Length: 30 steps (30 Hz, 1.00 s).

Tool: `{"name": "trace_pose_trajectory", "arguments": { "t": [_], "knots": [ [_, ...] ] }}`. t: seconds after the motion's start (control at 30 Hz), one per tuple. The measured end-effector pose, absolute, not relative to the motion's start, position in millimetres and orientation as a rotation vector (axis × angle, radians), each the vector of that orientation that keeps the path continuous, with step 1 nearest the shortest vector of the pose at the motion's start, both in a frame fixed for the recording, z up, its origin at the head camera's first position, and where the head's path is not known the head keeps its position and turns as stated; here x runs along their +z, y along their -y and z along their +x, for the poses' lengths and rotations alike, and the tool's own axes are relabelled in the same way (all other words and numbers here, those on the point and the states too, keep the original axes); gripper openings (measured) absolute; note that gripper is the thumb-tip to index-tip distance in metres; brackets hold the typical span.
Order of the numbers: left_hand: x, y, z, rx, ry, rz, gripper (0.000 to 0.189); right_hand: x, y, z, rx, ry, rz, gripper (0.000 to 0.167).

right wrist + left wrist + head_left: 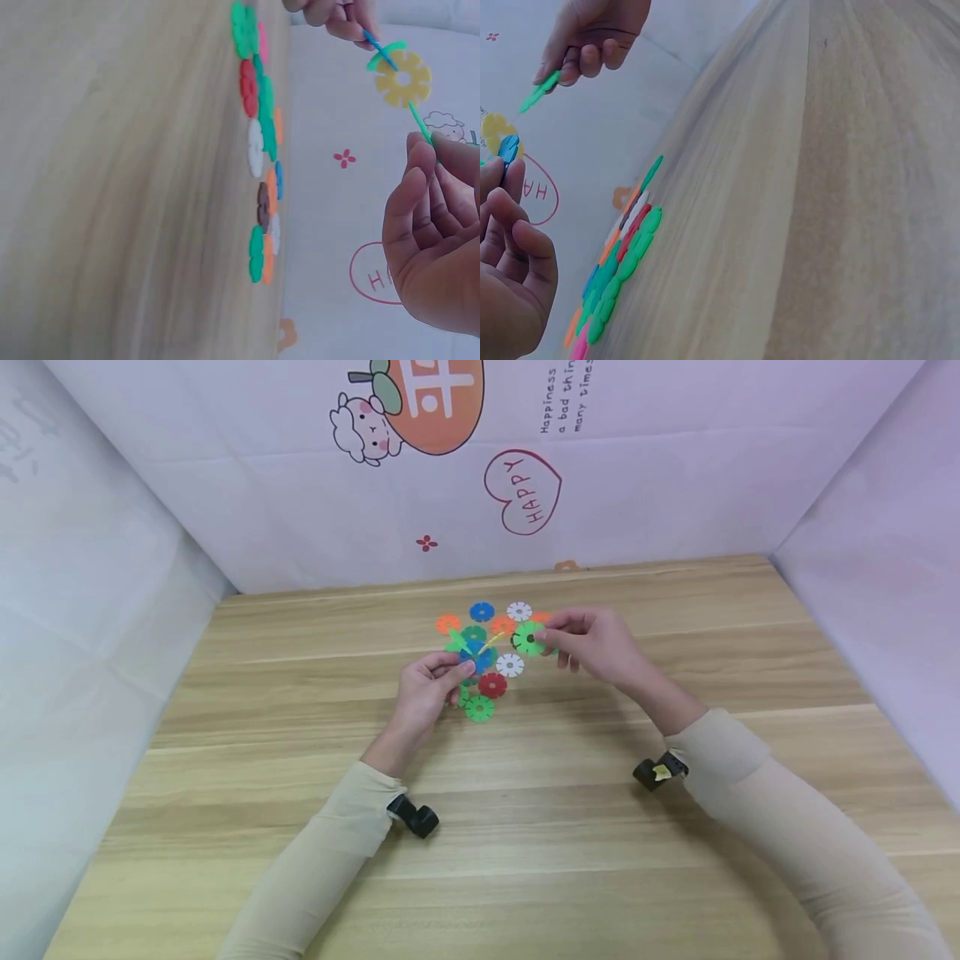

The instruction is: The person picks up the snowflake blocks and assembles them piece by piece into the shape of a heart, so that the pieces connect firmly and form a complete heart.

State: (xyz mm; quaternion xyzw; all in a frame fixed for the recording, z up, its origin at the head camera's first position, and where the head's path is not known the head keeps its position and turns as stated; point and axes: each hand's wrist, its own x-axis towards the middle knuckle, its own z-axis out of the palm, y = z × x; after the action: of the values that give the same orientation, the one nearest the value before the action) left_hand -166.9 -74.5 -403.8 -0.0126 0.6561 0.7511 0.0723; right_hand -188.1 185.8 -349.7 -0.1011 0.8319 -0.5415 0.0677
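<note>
My left hand pinches a blue notched plastic disc between thumb and forefinger, above the table. Slotted into that blue piece are a yellow disc, seen edge-on in the head view, and a light green disc. Over on the other side, my right hand pinches a bright green notched disc by its edge. In the right wrist view, the rim of this green disc is right at the yellow disc's lower edge. The remaining fingers of both hands are curled loosely.
Loose notched discs lie flat on the wooden table beneath the hands, among them a red disc, a white disc, a blue disc and a green disc. A printed white cloth wall stands behind the table.
</note>
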Motion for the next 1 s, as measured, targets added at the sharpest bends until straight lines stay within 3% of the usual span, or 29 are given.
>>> {"name": "trace_pose_trajectory", "arguments": {
  "t": [1.0],
  "knots": [
    [-403.0, 69.3, -163.4, 2.230, -2.047, 0.022, 0.012, -346.7, -176.5, -190.0, -1.717, -2.543, -0.326, 0.024]
  ]
}}
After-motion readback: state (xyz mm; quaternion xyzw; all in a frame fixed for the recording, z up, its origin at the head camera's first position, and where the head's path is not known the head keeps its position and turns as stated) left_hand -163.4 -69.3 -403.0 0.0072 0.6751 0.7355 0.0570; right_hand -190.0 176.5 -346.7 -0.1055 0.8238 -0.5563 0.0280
